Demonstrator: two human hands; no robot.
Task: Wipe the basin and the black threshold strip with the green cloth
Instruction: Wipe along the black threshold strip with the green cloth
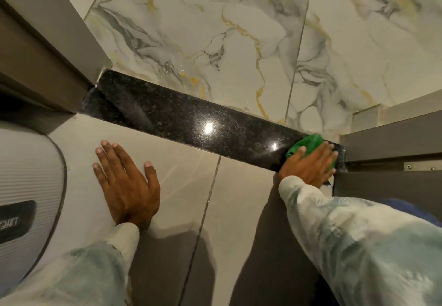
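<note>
The black threshold strip (181,114) runs from the upper left to the right across the floor, glossy with light spots on it. At its right end lies the green cloth (308,143), pressed flat under my right hand (308,165). Only the far edge of the cloth shows past my fingers. My left hand (126,181) rests flat, fingers spread, on the grey floor tile (191,186) below the strip and holds nothing. No basin is in view.
Marbled white tiles (239,30) lie beyond the strip. A grey door frame (47,42) stands at the left end, another frame (394,138) and a door edge at the right. A white ribbed object (28,186) sits at the left.
</note>
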